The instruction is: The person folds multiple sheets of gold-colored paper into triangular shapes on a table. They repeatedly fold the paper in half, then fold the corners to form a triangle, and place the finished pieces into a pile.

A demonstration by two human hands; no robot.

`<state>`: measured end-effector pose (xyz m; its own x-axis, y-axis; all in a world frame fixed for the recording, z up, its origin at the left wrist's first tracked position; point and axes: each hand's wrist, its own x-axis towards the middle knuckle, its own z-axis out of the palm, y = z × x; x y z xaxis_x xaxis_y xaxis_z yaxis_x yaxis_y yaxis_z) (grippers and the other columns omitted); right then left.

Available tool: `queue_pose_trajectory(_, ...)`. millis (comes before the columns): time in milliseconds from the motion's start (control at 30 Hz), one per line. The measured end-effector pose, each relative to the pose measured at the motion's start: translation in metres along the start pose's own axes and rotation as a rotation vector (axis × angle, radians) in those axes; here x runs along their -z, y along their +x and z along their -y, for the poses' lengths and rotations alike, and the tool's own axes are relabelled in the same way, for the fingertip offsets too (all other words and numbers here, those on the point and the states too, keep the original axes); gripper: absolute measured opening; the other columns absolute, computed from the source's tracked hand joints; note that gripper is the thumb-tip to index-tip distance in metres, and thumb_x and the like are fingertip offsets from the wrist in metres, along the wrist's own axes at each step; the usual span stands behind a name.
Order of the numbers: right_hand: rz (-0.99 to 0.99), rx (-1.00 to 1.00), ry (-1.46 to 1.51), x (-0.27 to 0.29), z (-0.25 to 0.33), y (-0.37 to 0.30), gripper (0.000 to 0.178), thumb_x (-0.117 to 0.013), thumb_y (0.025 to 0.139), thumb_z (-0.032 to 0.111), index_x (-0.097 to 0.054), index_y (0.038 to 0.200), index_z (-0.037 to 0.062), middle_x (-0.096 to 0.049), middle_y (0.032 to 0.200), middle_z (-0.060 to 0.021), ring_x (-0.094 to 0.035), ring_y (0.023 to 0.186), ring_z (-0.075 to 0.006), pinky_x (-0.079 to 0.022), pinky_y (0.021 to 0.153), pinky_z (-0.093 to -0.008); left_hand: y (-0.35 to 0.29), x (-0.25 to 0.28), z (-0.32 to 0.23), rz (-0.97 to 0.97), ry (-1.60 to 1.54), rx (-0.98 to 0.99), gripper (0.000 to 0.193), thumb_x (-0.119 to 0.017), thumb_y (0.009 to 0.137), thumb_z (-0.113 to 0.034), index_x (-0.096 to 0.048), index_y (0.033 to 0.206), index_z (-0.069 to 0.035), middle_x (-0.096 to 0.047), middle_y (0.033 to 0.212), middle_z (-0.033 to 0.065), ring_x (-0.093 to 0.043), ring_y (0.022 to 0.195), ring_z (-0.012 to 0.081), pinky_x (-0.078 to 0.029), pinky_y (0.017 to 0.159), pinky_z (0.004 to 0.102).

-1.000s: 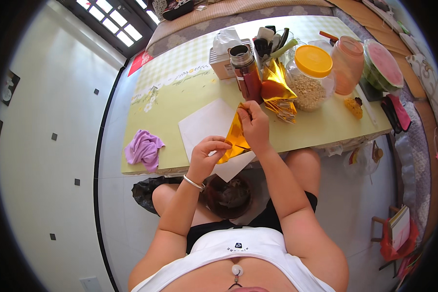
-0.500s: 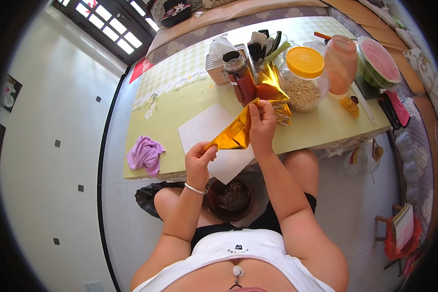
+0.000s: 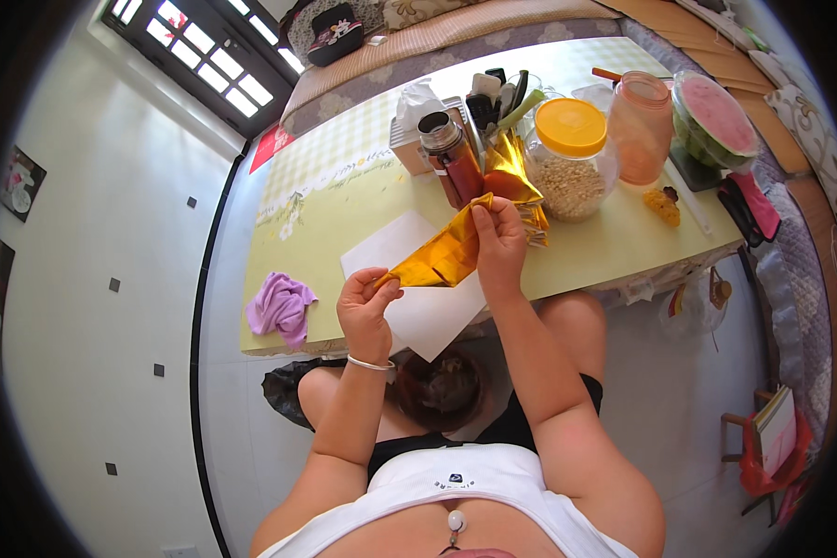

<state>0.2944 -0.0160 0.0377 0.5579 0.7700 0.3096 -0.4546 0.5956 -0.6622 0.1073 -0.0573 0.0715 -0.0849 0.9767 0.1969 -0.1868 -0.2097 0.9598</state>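
A folded piece of shiny gold foil paper (image 3: 442, 255) is stretched between my two hands above the table's front edge. My left hand (image 3: 366, 312), with a bangle at the wrist, pinches its lower left corner. My right hand (image 3: 499, 240) holds its upper right end between thumb and fingers. Beneath the foil a white sheet of paper (image 3: 430, 319) lies on the table and hangs over the edge. Just beyond my right hand stands a pile of folded gold foil pieces (image 3: 515, 172), partly hidden by that hand.
Past the foil are an uncapped red flask (image 3: 456, 169), a tissue box (image 3: 405, 149), a yellow-lidded jar of grains (image 3: 572, 177), a pink jar (image 3: 638, 139) and a wrapped half watermelon (image 3: 713, 116). A purple cloth (image 3: 282, 305) lies left. A dark basin (image 3: 440, 389) sits below the table.
My left hand has shifted slightly left and down with its foil corner. The right hand keeps its grip on the other end. The whole view has tilted a little.
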Motion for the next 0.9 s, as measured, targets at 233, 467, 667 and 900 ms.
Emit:
queue_pose_trajectory(233,-0.087,0.051,-0.171,-0.003,0.011,-0.004,0.034,-0.058,0.103,0.019,-0.052,0.132,0.0020,-0.065,0.110,-0.0075,-0.060,0.089,-0.0100,-0.049,0.076,-0.0242,0.021,-0.035,-0.028,-0.027,0.190,-0.460,0.020,-0.072,0.083,0.012,-0.064,0.098,0.002,-0.068,0.086,0.0051,-0.064,0.076,0.0099,-0.051,0.070,0.0212)
queue_pose_trajectory(467,-0.092,0.745,-0.792,0.009,0.042,-0.003,0.019,-0.062,0.093,0.006,-0.066,0.111,0.0044,-0.063,0.114,-0.0107,-0.062,0.095,-0.0221,-0.049,0.080,-0.0334,0.048,-0.107,-0.046,0.075,0.813,-1.011,0.021,-0.074,0.075,0.005,-0.067,0.092,-0.004,-0.066,0.079,0.0077,-0.063,0.063,0.0167,-0.051,0.060,0.0269)
queue_pose_trajectory(667,-0.248,0.752,-1.035,0.039,0.063,0.028,0.022,-0.065,0.083,-0.002,-0.071,0.102,0.0073,-0.065,0.113,-0.0114,-0.061,0.099,-0.0291,-0.048,0.089,-0.0408,0.072,-0.150,-0.021,0.093,1.119,-1.128,0.019,-0.070,0.074,-0.006,-0.052,0.079,-0.009,-0.056,0.070,0.0084,-0.059,0.059,0.0308,-0.047,0.053,0.0408)
queue_pose_trajectory(900,-0.192,0.581,-0.872,0.043,0.051,0.030,0.017,-0.067,0.080,-0.003,-0.073,0.096,0.0031,-0.067,0.103,-0.0118,-0.065,0.095,-0.0295,-0.052,0.085,-0.0387,0.064,-0.173,0.007,0.336,1.110,-1.006,0.017,-0.067,0.076,-0.004,-0.052,0.082,-0.007,-0.056,0.072,0.0118,-0.061,0.063,0.0334,-0.049,0.056,0.0433)
